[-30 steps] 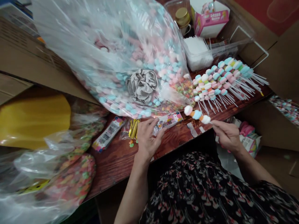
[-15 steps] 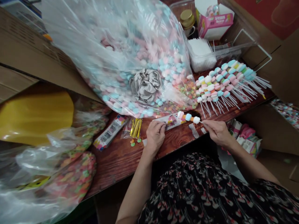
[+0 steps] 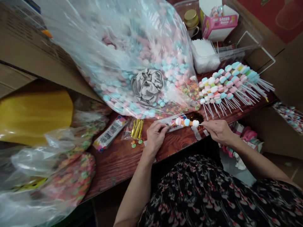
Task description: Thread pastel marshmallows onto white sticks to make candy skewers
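My right hand (image 3: 219,132) pinches the white stick of a marshmallow skewer (image 3: 187,122), strung with white, blue and pink marshmallows and orange pieces between them. The skewer points left, toward my left hand (image 3: 155,137). That hand is closed in a pinch at the near edge of a clear printed wrapper (image 3: 163,120). The skewer's tip overlaps the wrapper; whether it is inside, I cannot tell. Behind my right hand lies a pile of finished marshmallow skewers (image 3: 227,82), their sticks facing me.
A big clear bag of marshmallows (image 3: 142,44) fills the table's back. Left of my hands are gold twist ties (image 3: 137,129), a stack of printed wrappers (image 3: 110,134) and a bag of gummy candies (image 3: 71,179). A clear plastic bin (image 3: 248,47) stands at back right.
The skewer in my right hand has moved left and slightly down, so its tip now lies over the printed wrapper. My left hand has hardly moved and keeps its pinch.
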The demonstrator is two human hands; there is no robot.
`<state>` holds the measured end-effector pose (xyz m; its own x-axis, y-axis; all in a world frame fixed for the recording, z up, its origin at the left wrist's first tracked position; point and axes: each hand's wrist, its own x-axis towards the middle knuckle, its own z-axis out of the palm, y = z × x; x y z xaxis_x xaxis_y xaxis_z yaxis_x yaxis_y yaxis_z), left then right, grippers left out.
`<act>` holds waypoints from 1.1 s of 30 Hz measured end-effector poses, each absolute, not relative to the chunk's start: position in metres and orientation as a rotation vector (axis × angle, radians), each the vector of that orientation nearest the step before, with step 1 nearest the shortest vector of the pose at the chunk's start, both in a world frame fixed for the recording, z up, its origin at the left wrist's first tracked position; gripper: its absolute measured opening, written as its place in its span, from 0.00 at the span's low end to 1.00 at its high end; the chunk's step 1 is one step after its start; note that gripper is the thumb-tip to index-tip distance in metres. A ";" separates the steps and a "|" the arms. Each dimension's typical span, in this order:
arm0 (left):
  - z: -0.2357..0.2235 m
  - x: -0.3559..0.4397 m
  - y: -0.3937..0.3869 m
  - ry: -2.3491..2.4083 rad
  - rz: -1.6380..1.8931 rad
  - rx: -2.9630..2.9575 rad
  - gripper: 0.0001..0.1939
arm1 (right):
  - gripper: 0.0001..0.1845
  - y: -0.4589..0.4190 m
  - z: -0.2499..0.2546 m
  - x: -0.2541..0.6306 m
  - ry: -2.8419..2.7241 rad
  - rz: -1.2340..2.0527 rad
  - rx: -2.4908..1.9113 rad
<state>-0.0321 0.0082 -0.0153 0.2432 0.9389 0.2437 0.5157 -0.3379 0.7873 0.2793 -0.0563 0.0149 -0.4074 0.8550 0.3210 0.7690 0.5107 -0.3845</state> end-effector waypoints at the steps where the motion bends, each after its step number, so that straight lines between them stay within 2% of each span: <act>1: -0.015 -0.032 0.008 1.314 0.970 1.952 0.08 | 0.15 -0.054 0.018 0.280 -2.317 0.212 -1.347; 6: -0.015 -0.033 0.008 1.262 0.973 2.003 0.07 | 0.16 -0.039 0.036 0.284 -2.500 0.090 -1.426; 12: -0.013 -0.033 0.009 1.243 0.928 2.049 0.07 | 0.15 -0.023 0.053 0.280 -2.603 -0.052 -1.317; 21: -0.010 -0.035 0.011 1.180 0.906 2.070 0.07 | 0.14 -0.019 0.055 0.286 -2.574 -0.306 -1.174; 33: -0.014 -0.037 0.014 1.193 0.898 1.950 0.07 | 0.16 -0.039 0.034 0.286 -2.491 -0.220 -1.200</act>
<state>-0.0375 0.0142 -0.0139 0.3440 0.9157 0.2077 0.4526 -0.3555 0.8178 0.2859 -0.0387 0.0344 -0.5712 0.7224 0.3897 0.7794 0.6262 -0.0182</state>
